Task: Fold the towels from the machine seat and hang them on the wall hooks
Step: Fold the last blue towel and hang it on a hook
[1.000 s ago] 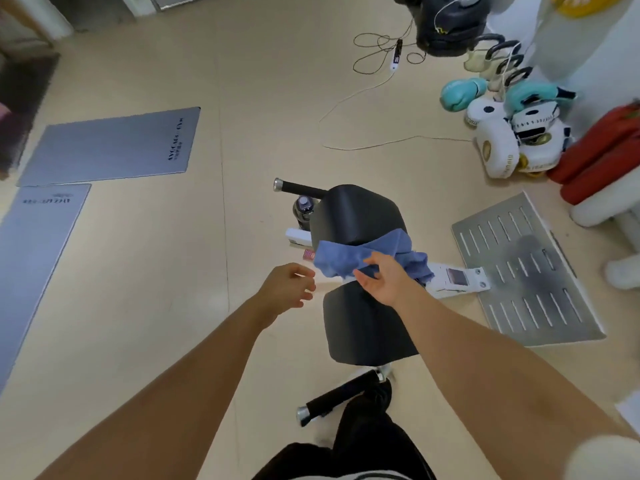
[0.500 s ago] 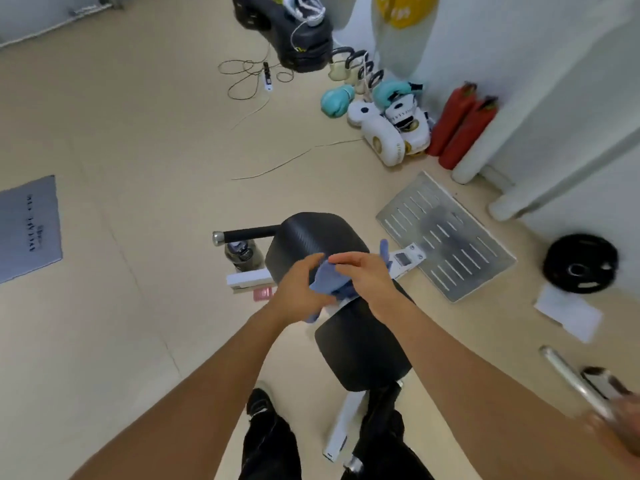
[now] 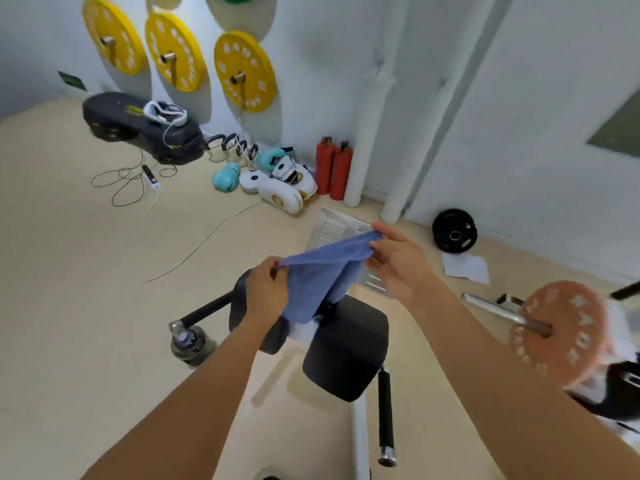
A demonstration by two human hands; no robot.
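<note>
Lifted off the seat, blue towel hides left hand fingertips.

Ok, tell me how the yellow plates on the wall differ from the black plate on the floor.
The yellow plates hang on wall pegs, each slipped over a brass-coloured pin; the black plate leans on the floor against the wall's foot. The yellow ones are solid discs with pale lettering; the black one has grip cut-outs round its hub. The yellow plates look larger. All are round weight plates with a centre hole.
</note>
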